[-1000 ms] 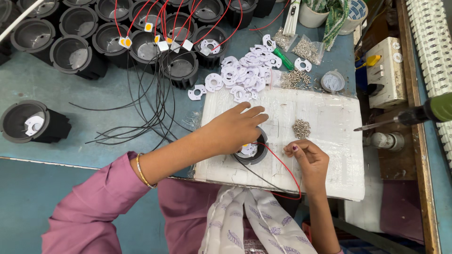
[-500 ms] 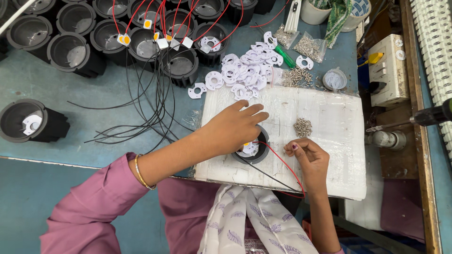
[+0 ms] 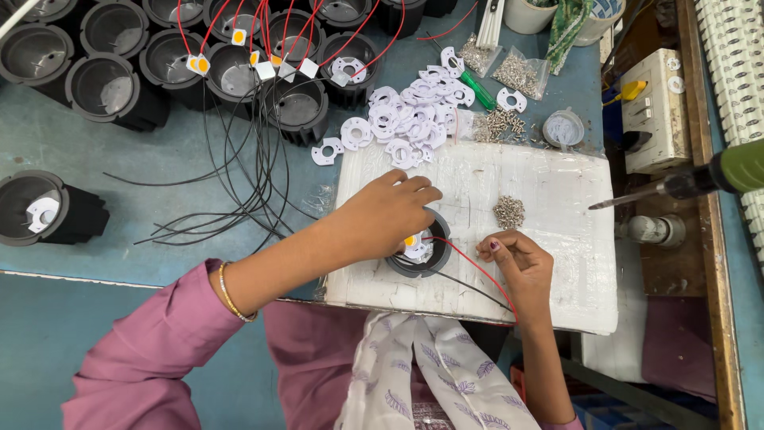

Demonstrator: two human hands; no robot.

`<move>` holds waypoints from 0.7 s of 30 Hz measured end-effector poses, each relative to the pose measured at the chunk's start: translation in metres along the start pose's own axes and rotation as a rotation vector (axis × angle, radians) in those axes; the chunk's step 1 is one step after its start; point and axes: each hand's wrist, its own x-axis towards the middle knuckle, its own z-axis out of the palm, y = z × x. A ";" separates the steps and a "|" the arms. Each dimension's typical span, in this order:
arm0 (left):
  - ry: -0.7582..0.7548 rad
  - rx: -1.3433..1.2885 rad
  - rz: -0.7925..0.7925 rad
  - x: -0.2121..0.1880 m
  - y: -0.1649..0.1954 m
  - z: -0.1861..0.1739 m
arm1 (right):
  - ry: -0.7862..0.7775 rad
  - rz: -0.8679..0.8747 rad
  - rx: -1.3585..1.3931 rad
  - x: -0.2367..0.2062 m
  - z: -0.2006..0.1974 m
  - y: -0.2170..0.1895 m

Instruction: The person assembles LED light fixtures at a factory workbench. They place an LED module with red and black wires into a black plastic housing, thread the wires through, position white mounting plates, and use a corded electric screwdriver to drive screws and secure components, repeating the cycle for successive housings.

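Observation:
My left hand (image 3: pixel 387 215) rests over a round black lamp housing (image 3: pixel 419 253) on a white foam board (image 3: pixel 541 183), gripping its rim. Inside the housing lies a white ring plate with a small yellow chip. A red wire and a black wire run from the housing toward my right hand (image 3: pixel 512 259), whose fingers are pinched together close to the red wire; what they pinch is too small to see. A little heap of small metal screws (image 3: pixel 509 211) sits on the board just above my right hand.
Several black housings (image 3: pixel 103 80) with red and black wires crowd the far left of the blue table. A pile of white ring plates (image 3: pixel 406 119) and bags of screws (image 3: pixel 517 72) lie behind the board. A power screwdriver (image 3: pixel 692 181) hangs at the right.
My left hand has stayed on the housing and my right hand has kept its pinch near the screws. The screwdriver at the right has shifted slightly.

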 end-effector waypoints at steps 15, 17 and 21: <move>-0.093 0.095 -0.050 0.001 0.005 -0.010 | -0.009 0.014 -0.021 0.003 -0.002 0.006; -0.097 0.091 -0.048 0.001 0.005 -0.012 | -0.008 0.012 -0.024 0.003 -0.002 0.006; -0.006 0.076 -0.036 0.000 0.005 -0.015 | -0.012 0.007 -0.016 0.003 -0.002 0.007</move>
